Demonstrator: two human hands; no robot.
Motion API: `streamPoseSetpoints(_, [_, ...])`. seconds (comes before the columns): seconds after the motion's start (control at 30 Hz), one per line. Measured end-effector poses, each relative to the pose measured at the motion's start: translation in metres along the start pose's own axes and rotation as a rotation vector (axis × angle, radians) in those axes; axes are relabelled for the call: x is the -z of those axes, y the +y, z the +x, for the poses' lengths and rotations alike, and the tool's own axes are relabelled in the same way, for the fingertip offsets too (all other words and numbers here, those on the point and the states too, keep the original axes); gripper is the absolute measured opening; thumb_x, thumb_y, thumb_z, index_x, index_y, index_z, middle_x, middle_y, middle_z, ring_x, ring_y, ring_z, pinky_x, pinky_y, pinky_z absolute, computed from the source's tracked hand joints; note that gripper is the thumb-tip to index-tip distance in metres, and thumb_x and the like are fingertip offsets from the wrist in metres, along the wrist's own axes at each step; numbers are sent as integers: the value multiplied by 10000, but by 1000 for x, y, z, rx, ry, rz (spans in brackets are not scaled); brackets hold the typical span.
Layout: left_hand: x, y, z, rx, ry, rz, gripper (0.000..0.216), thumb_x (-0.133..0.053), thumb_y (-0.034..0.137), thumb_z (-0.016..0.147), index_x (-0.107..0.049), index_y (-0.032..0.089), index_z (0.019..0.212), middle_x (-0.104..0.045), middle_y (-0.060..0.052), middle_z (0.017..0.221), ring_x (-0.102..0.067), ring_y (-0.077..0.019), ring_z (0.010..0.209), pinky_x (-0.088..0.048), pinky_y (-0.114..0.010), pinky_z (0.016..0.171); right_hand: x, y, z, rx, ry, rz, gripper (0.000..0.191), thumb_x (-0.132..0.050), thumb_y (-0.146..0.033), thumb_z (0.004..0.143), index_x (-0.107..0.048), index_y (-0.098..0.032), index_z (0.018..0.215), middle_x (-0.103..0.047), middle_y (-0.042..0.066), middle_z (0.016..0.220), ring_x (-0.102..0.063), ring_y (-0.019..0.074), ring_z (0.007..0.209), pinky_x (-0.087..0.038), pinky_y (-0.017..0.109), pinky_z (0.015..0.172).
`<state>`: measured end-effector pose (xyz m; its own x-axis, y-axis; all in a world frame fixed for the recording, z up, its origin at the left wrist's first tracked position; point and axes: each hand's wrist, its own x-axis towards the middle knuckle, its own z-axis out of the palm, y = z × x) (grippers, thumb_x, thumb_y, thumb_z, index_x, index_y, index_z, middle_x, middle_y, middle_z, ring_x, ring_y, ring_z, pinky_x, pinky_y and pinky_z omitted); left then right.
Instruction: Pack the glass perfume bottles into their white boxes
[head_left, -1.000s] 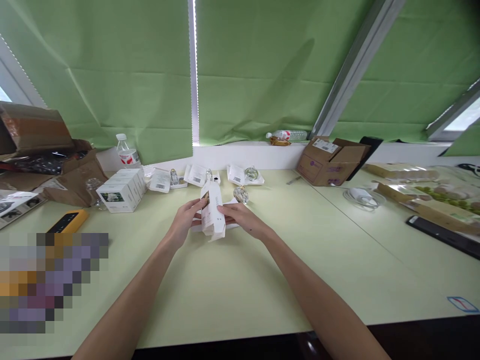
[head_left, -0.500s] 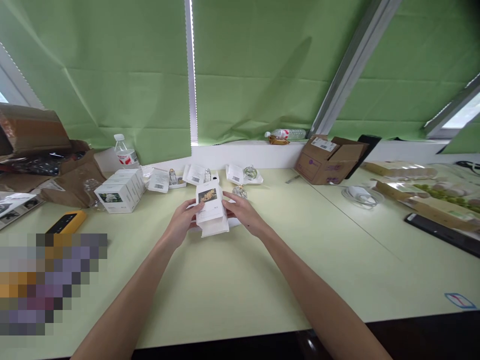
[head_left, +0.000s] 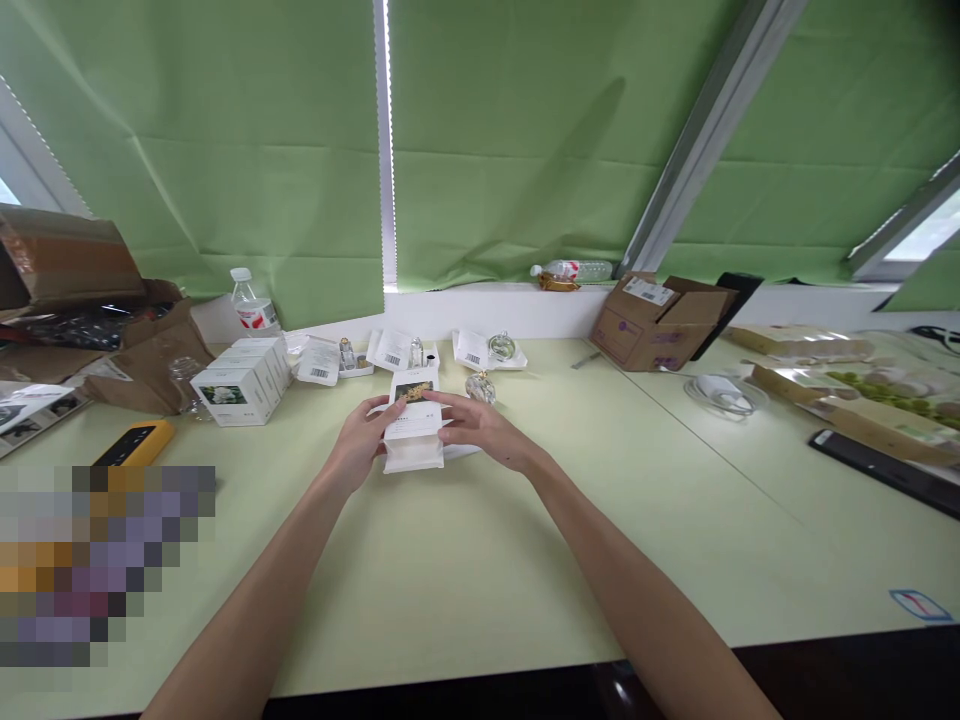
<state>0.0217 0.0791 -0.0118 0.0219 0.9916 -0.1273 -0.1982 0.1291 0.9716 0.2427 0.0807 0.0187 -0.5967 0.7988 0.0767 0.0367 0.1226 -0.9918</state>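
Note:
Both my hands hold a small white carton (head_left: 414, 425) with a flower picture on its face, lying almost flat on the pale green table (head_left: 465, 560). My left hand (head_left: 361, 440) grips its left side with fingers curled round the edge. My right hand (head_left: 480, 428) presses fingers on its top right part. The carton's lower flap hangs open toward me. A small round glass bottle (head_left: 481, 387) stands just behind my right hand.
Stacked white cartons (head_left: 244, 379) stand at the left. Barcode cards with small glass bottles (head_left: 397, 351) line the back. A plastic water bottle (head_left: 251, 308), brown bags, an open cardboard box (head_left: 660, 320), a white cable (head_left: 724, 392) and packets lie around.
The carton was upright and side-on a second ago; my hands have turned its picture face up and lowered it nearly flat onto the table.

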Motion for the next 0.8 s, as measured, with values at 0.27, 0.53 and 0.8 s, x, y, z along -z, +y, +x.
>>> streamPoseSetpoints(0.27, [-1, 1, -2, 4, -2, 28, 648, -762, 522, 709, -552, 204, 1233, -682, -127, 1097, -676, -207, 838, -493, -245, 574, -5, 2, 1, -17, 41, -7, 700, -783, -335, 720, -511, -308, 1365, -663, 65, 1154, -626, 233, 1047, -483, 423, 949])
streamPoseSetpoints(0.53, [-7, 8, -8, -57, -40, 46, 721, -718, 524, 747, -434, 352, 1388, -678, -56, 1092, -653, -154, 721, -473, -225, 563, -2, 6, 2, -29, 87, -27, 683, -779, -342, 717, -529, -298, 1351, -685, 64, 1084, -643, 221, 969, -491, 408, 897])
streamPoseSetpoints(0.8, [-9, 19, -16, -64, -242, 49, 585, -658, 513, 800, -527, 323, 1338, -660, -39, 947, -613, -134, 624, -531, -294, 610, 6, 9, 4, -23, 148, -1, 624, -761, -310, 717, -568, -300, 1311, -701, 48, 1077, -643, 230, 992, -478, 401, 901])
